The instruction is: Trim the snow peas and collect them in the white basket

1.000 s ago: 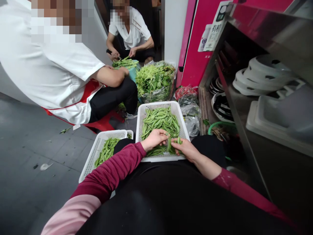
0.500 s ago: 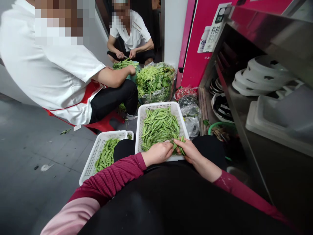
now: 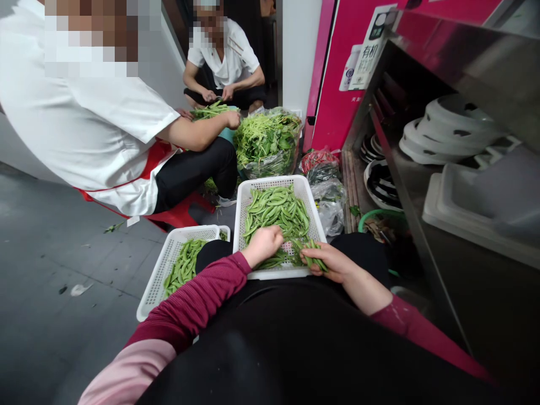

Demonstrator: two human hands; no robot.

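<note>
At the white basket's (image 3: 270,275) four o'clock, the right hand (image 3: 333,262) is clamping its fingers on several green pods (image 3: 314,261). Toward seven, the left hand (image 3: 264,246) is showing curled fingers, their grip staying hidden. A pod heap (image 3: 278,207) is lying toward twelve.

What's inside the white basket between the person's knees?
Green pods lie heaped in the white basket. The left hand covers part of the inside, and whatever lies beneath the heap cannot be seen.
</note>
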